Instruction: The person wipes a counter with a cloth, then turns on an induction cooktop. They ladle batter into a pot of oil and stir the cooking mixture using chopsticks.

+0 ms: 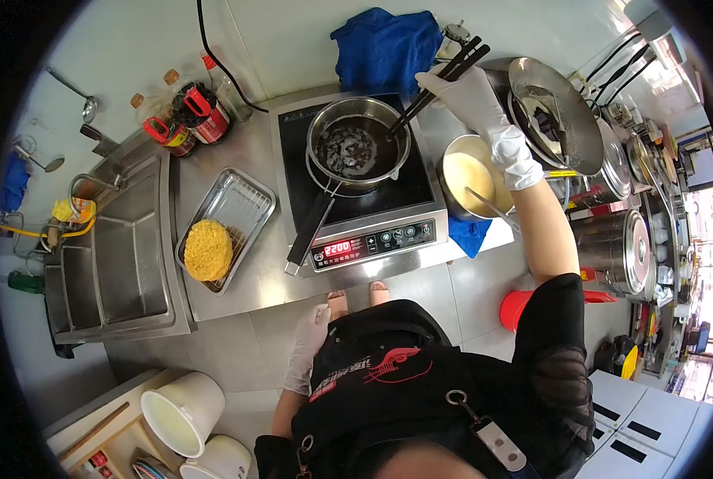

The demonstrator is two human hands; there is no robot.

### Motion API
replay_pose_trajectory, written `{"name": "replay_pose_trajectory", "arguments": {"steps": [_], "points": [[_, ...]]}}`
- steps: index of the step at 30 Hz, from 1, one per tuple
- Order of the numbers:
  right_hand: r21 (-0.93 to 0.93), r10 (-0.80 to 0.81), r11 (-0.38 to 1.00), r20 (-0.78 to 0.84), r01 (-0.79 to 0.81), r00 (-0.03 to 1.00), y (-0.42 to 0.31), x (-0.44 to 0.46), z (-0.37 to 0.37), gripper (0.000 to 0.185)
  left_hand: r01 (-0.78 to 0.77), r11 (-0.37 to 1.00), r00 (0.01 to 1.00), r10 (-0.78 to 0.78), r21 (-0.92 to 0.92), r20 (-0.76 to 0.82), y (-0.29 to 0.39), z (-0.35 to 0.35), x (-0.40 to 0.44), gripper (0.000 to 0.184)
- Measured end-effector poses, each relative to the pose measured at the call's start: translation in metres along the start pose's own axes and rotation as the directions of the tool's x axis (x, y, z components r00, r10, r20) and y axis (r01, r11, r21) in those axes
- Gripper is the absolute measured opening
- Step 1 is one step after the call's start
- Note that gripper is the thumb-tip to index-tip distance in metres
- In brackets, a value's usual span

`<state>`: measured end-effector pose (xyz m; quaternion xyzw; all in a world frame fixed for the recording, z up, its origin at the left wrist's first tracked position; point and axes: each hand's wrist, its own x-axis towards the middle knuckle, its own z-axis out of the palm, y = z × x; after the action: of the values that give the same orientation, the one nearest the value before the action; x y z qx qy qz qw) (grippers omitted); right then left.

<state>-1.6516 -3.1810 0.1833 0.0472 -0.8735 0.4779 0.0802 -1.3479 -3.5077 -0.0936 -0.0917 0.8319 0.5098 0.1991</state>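
Observation:
My right hand (470,97), in a white glove, is closed around a pair of long black chopsticks (444,80). Their tips reach down into a saucepan (318,128) of dark liquid, which has bubbles or foam on its surface. The pan rests on an induction cooker (293,148) whose red display reads 2200, its black handle (312,227) pointing towards me. My left hand (310,335), also gloved, hangs low beside my apron with its fingers curled and nothing visible in them. Below my right wrist stands a pot of pale yellow batter (467,177) with a spoon in it.
Left of the cooker, a golden breaded piece (209,250) lies on a metal rack tray (249,188). A sink (133,271) is farther left, with several bottles (205,116) behind. A wok (584,144) stands at right. White buckets (205,399) sit on the floor.

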Motion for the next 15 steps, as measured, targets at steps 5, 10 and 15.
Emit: {"name": "replay_pose_trajectory", "arguments": {"steps": [5,10,15], "points": [[-0.052,-0.065,0.996,0.046,0.067,0.997,-0.006,-0.010,-0.004,0.021,-0.004,1.000,1.000,0.004,0.003,-0.013,0.002,0.010,-0.002,0.027],[0.159,0.068,0.985,-0.029,-0.063,0.997,-0.033,-0.056,-0.023,0.019,0.045,0.998,0.998,-0.047,-0.045,-0.029,0.015,0.020,-0.004,0.030],[0.055,-0.379,0.919,-0.160,0.391,0.912,-0.036,-0.116,-0.048,0.006,0.002,0.984,1.000,0.000,-0.175,0.013,0.035,0.031,0.008,0.029]]}}
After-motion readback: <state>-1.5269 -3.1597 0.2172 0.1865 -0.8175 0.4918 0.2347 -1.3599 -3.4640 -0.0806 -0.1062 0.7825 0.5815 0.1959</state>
